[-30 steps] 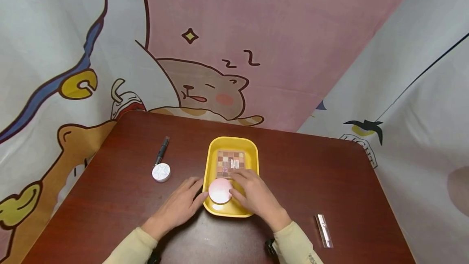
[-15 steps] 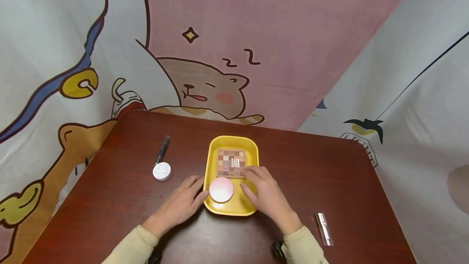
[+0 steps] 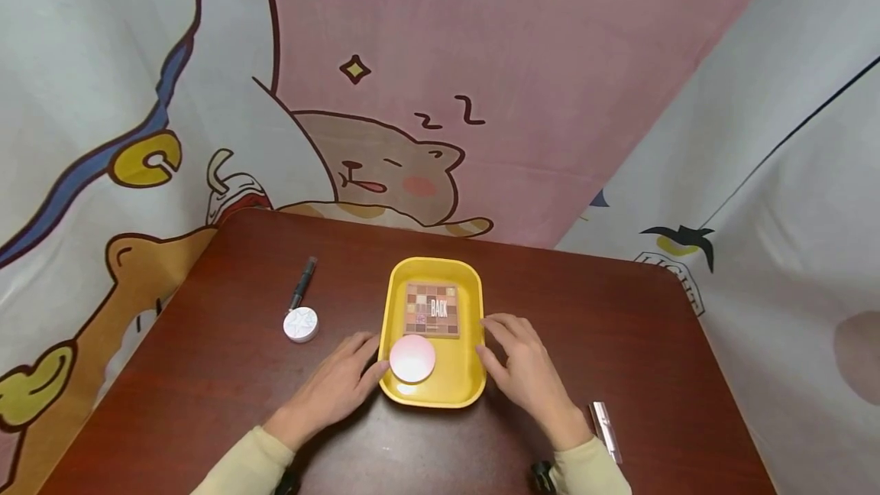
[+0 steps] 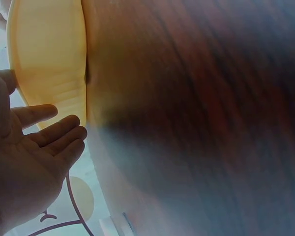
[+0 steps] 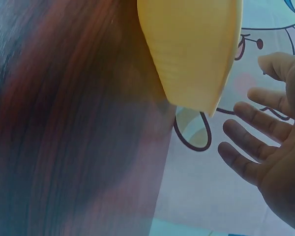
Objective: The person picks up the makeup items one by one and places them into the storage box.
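A yellow tray (image 3: 450,386) lies on the table in the head view. It holds an eyeshadow palette (image 3: 431,310) lettered BACK and, nearer me, a round pink-topped case (image 3: 412,359). My left hand (image 3: 333,384) is at the tray's left wall with relaxed fingers, its thumb at the rim beside the pink case. In the left wrist view those fingers (image 4: 64,132) lie along the tray's outer side. My right hand (image 3: 525,369) is beside the right rim, fingers spread and holding nothing; the right wrist view shows a gap between its fingers (image 5: 246,157) and the tray wall (image 5: 191,54).
Left of the tray are a round white case (image 3: 301,325) with a star on top and a dark pen-shaped tube (image 3: 302,285). A slim silvery clear tube (image 3: 605,430) lies by my right wrist. A cartoon-printed curtain (image 3: 522,98) hangs behind the table (image 3: 584,312).
My right hand has left the pink case, drawn back out of the tray to the right, and come to its right rim. The left hand has stayed at the left rim.
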The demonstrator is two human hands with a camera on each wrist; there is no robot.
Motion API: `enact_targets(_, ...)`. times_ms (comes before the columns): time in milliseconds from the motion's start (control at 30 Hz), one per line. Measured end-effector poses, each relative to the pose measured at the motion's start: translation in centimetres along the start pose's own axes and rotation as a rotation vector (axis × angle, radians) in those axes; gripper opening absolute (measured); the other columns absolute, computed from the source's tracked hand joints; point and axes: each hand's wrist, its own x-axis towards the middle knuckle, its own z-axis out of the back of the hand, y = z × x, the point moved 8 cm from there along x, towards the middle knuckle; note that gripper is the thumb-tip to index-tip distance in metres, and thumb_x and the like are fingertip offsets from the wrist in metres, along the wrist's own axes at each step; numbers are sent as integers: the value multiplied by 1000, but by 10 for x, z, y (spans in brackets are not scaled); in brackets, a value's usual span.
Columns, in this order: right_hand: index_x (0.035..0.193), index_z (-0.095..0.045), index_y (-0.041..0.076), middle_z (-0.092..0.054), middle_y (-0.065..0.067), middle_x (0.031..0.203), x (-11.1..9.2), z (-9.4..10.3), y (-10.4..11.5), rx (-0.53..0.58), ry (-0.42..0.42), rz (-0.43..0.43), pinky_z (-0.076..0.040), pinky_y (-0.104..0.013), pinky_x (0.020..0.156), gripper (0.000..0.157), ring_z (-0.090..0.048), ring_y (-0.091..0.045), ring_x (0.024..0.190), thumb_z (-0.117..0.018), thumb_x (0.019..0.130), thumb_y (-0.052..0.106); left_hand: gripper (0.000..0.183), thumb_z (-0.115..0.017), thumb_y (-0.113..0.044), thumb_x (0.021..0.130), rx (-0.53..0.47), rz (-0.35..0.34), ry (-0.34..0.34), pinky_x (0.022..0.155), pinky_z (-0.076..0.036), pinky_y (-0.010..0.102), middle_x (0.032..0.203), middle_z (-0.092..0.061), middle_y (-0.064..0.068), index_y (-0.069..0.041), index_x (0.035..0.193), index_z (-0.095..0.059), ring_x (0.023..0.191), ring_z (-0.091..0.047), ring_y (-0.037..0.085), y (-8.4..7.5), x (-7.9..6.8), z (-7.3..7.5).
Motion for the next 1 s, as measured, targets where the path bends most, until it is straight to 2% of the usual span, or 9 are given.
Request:
enact_targets(300, 125, -72, 3, -67, -13, 122, -10, 8, -15, -30, -18, -48, -57, -50, 92, 43, -62, -30, 112, -83, 87, 18, 46, -61, -33, 105, -4, -27, -17, 103, -51, 49, 129, -64, 10, -8, 144, -60, 121, -60, 27, -3, 0, 2)
enact_targets(633, 123, -72, 0, -67, -16, 117, -22, 18, -31, -82, -67, -60, -58, -50, 84, 42, -64, -33, 105, -84, 84, 12, 48, -60, -34, 105, -6, -21, -18, 104, -50, 48, 129, -63, 9, -9, 146, -58, 122, -60, 26, -2, -1, 1)
enact_targets(1000, 125, -70, -1, -66, -18, 119, -36, 23, -49, -76, -40, -145, -57, -56, 86, 44, -63, -37, 107, -82, 87, 16, 48, -61, -32, 105, -9, -27, -25, 103, -51, 48, 129, -64, 9, -9, 147, -58, 121, -60, 26, -2, -1, 2)
